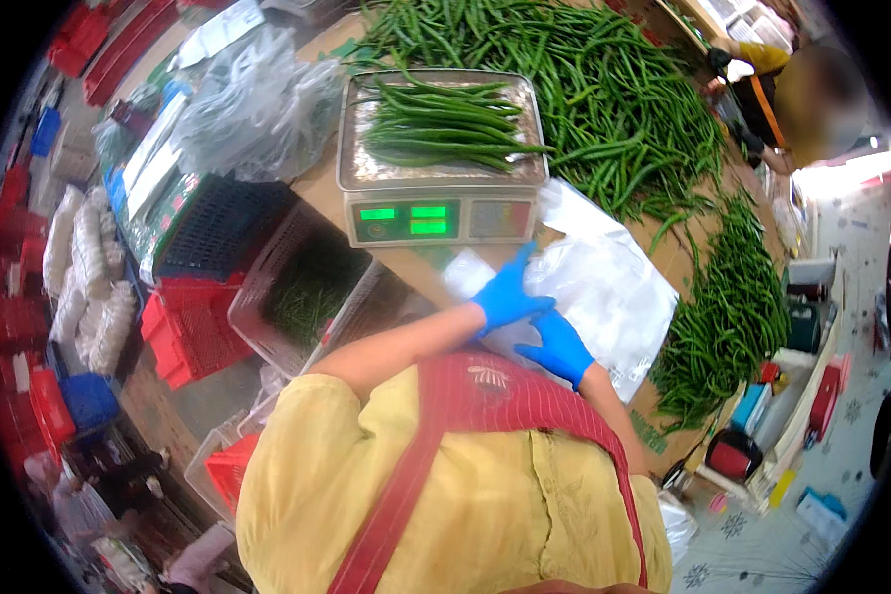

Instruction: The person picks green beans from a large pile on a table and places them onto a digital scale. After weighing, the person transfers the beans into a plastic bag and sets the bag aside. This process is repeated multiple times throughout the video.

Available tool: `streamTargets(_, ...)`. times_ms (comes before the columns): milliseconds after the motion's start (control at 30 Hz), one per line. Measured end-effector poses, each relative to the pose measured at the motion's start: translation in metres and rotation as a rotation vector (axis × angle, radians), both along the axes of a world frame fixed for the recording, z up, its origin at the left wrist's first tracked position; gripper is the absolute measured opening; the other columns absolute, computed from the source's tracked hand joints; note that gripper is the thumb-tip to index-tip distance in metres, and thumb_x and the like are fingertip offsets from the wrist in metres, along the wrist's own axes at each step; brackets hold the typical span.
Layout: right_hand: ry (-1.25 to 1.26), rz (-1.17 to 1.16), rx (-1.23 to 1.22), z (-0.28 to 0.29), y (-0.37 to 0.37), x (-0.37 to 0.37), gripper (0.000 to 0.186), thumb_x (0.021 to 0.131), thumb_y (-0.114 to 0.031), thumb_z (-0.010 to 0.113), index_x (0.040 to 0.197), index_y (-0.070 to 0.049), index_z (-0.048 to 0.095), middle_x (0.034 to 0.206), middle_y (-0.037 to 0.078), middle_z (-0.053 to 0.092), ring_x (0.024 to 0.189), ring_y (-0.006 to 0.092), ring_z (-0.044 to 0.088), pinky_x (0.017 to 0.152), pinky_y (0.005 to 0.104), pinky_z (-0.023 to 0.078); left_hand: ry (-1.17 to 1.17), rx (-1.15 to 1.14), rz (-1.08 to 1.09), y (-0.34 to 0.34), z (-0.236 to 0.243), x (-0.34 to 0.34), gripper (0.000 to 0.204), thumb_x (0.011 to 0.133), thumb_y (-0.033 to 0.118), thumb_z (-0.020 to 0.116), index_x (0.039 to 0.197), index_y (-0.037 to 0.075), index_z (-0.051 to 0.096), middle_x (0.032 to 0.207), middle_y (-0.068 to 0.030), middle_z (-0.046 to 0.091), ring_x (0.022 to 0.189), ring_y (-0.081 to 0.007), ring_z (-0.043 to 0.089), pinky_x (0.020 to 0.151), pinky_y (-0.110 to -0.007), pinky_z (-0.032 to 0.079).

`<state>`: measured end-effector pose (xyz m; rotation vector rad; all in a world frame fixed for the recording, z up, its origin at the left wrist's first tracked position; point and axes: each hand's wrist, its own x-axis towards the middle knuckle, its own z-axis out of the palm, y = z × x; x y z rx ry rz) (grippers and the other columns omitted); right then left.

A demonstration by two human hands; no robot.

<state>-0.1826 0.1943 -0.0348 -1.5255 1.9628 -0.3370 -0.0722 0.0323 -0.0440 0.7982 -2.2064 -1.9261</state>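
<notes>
My left hand [508, 293], in a blue glove, lies over white plastic bags [604, 282] just in front of the scale [403, 220]. Its fingers are apart, one stretched toward the scale and another toward my right hand. My right hand [562, 348], also gloved in blue, rests close below it at the bags' near side, thumb spread from the fingers. I see nothing gripped in either hand. On the scale's metal pan sits a bundle of long green beans [445, 124], laid side by side, and the green display is lit.
A big heap of green beans [604, 89] covers the far table, with another pile [728, 327] at right. Clear plastic bags [262, 104] lie left of the scale. Crates stand at left, including a grey one [257, 297] and a red one [193, 332]. Another person [762, 59] works at far right.
</notes>
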Motion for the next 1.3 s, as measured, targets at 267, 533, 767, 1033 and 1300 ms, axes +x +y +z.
streamTargets(267, 0.137, -0.332, 0.354, 0.008, 0.043, -0.042, 0.052, 0.090, -0.040, 0.057, 0.132, -0.008, 0.054, 0.122, 0.018, 0.059, 0.112, 0.0356, 0.057, 0.098, 0.0436, 0.045, -0.047, 0.103, 0.421, -0.053, -0.031, 0.034, 0.040, 0.093, 0.028, 0.059, 0.120, -0.002, 0.060, 0.108, -0.0191, 0.066, 0.097, -0.0280, 0.062, 0.088, -0.040, 0.048)
streamTargets(533, -0.356, -0.340, 0.150, 0.088, 0.014, -0.031, 0.046, 0.093, -0.028, 0.054, 0.136, -0.010, 0.050, 0.133, 0.020, 0.054, 0.115, 0.0360, 0.057, 0.100, 0.0414, 0.044, -0.205, -0.567, 0.134, -0.039, 0.000, 0.065, 0.093, 0.063, 0.026, 0.083, 0.142, 0.004, 0.038, 0.147, -0.0286, 0.030, 0.129, -0.0452, 0.038, 0.103, -0.049, 0.039)
streamTargets(767, -0.243, -0.148, -0.403, 0.022, -0.031, -0.033, 0.042, 0.091, -0.010, 0.056, 0.132, -0.008, 0.053, 0.128, 0.021, 0.056, 0.096, 0.0301, 0.064, 0.087, 0.0394, 0.050, 0.088, -1.085, -0.209, 0.001, 0.127, -0.032, 0.108, 0.064, 0.020, 0.083, 0.153, 0.017, 0.022, 0.157, -0.0227, 0.015, 0.142, -0.0459, 0.019, 0.114, -0.054, 0.021)
streamTargets(1033, 0.032, 0.405, 0.052, -0.007, -0.016, -0.016, 0.032, 0.092, -0.030, 0.046, 0.105, -0.014, 0.070, 0.110, 0.014, 0.067, 0.104, 0.0342, 0.062, 0.103, 0.0525, 0.036, 0.125, -1.194, -0.443, 0.010, 0.061, -0.097, 0.115, 0.067, 0.015, 0.080, 0.155, 0.025, 0.007, 0.155, -0.0207, 0.024, 0.137, -0.0392, 0.036, 0.110, -0.052, 0.032)
streamTargets(1300, 0.609, 0.824, 0.468, -0.001, 0.051, -0.081, 0.022, 0.081, -0.022, 0.052, 0.069, -0.021, 0.071, 0.079, 0.006, 0.070, 0.083, 0.0240, 0.066, 0.111, 0.0549, 0.024, -0.446, -0.224, 0.199, -0.082, 0.010, -0.023, 0.027, 0.084, 0.022, 0.055, 0.100, 0.007, 0.070, 0.096, -0.0196, 0.070, 0.085, -0.0261, 0.067, 0.075, -0.040, 0.053)
